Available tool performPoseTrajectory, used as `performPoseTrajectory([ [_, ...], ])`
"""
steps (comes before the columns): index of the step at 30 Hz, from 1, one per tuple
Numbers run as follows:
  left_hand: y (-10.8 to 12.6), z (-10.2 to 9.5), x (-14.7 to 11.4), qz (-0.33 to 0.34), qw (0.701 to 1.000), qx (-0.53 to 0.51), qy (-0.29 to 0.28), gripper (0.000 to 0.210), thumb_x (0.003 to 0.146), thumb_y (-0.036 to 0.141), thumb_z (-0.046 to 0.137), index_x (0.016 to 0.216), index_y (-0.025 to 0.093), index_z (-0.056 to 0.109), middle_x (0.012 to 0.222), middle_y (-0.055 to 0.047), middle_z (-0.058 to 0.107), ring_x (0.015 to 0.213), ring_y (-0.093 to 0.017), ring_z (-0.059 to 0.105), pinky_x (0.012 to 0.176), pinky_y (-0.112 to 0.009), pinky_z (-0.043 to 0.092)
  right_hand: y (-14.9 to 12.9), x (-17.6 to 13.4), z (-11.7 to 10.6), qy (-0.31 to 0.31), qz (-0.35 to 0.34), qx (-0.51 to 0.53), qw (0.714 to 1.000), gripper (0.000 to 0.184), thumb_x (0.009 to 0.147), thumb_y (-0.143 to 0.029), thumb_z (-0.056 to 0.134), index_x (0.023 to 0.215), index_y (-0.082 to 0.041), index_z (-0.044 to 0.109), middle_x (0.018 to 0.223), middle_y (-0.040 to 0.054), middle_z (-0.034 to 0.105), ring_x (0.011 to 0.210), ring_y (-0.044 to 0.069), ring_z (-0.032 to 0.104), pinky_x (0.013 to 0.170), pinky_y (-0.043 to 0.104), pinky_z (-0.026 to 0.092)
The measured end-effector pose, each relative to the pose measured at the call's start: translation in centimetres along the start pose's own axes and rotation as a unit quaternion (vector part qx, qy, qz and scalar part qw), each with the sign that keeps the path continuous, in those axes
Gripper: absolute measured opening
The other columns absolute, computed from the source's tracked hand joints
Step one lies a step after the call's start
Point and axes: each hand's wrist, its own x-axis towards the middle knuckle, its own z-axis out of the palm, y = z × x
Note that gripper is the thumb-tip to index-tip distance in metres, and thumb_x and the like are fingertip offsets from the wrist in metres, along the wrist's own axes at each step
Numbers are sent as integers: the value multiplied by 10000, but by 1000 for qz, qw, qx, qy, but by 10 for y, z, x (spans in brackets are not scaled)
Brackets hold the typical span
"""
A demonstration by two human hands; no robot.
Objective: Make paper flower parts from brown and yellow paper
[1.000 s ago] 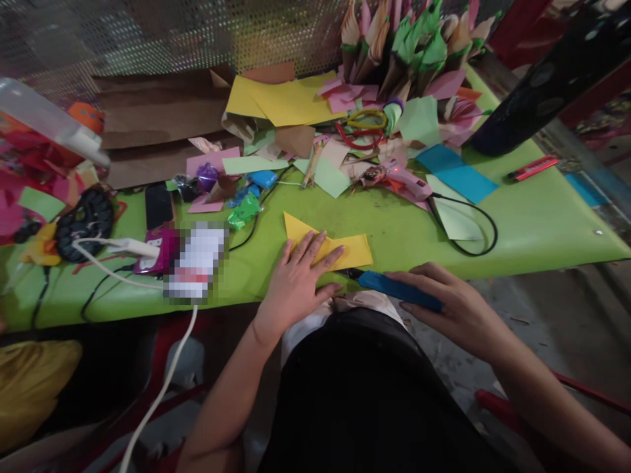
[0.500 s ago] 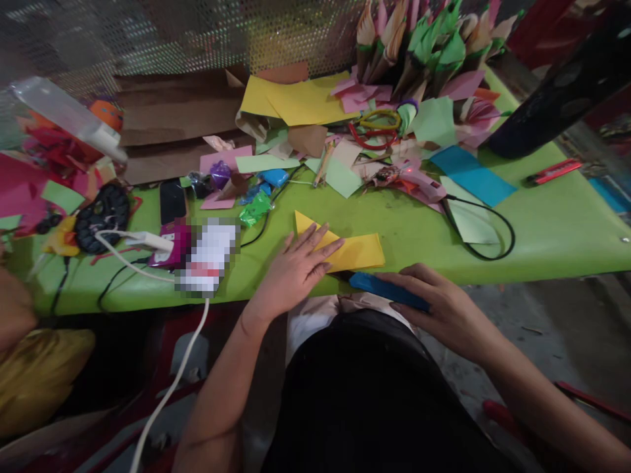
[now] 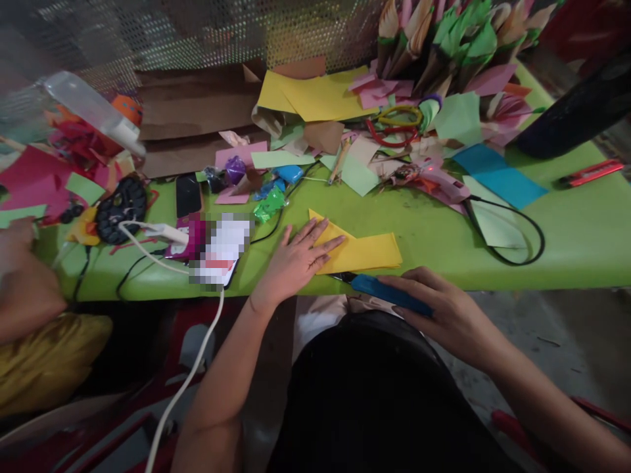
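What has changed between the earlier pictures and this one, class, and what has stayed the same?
The right hand has slid the blue-handled tool leftward along the near edge of the folded yellow paper. The left hand has shifted leftward over the paper. Nothing was taken up or let go; the paper stayed folded, the tool held.

Plain black garment (image 3: 355,394) on the torso, pale whitish clothing (image 3: 315,318) at the lap, both forearms (image 3: 227,381) bare.
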Motion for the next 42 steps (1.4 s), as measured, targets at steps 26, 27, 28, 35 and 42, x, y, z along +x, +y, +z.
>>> performPoseTrajectory([
  [26,-1,11,-5,-2,997,-30,67,446,1057,386,402,1494,353,484,1644,-43,391,1544,-235,301,1240,-604,232,-1,48,-56,-2,-29,0,1000,409,965,-389,598,1367,-333,640,1080,88,673,964,264,683,792,379,585],
  [27,-1,13,-6,-3,997,-31,77,447,1050,382,426,1492,346,486,1625,-50,425,1533,-237,323,1237,-606,239,0,63,-61,18,-41,-23,999,407,961,-398,597,1358,-327,649,1093,91,679,990,278,678,814,394,580],
  [28,-2,14,-7,-5,996,-30,85,457,1045,366,444,1501,338,472,1615,-53,440,1525,-238,336,1234,-610,246,2,81,-64,38,-47,-44,997,408,955,-404,597,1349,-317,658,1124,93,682,1035,297,668,866,424,568],
  [35,-3,19,-11,-10,989,-55,137,444,1006,421,533,1425,274,560,1515,-76,548,1425,-262,458,1220,-575,298,20,231,-23,87,-56,-92,990,451,854,-282,683,1303,-240,695,1122,96,719,1047,302,667,912,398,536],
  [42,-6,21,-11,-11,986,-67,153,423,983,429,580,1375,269,602,1464,-92,584,1363,-282,506,1193,-580,314,15,327,21,93,-33,-156,983,426,866,-233,679,1291,-220,691,1253,121,712,1168,314,614,1001,455,488],
])
